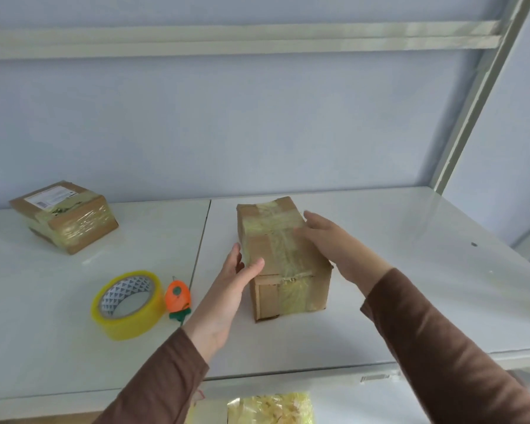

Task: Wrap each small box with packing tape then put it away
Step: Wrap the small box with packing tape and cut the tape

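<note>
Nearest the viewer, below the front edge of the white table, a crinkled yellow-clear bundle, only partly in view; what it is cannot be told. Landmark for all entries: the taped cardboard box, lying long-side down on the table, tape running lengthwise over its top and down its near end, with a cross-band toward the far end. Left hand: against the box's left side, palm inward, thumb lying on the top near edge, fingers straight and together along the side wall; it steadies rather than clamps. Right hand: laid flat on the box's top right, fingers straight and close together, apparently pressing tape down or bracing for a lift. Both sleeves brown. Judged step: wrapping looks done on this box, with putting away not yet done. Tape roll: yellow, flat on the table, well left of the box, near to hand. Orange carrot-shaped cutter: just beside the roll, between roll and box. Second taped box: far left of the landmark, toward the wall, set aside.
</note>
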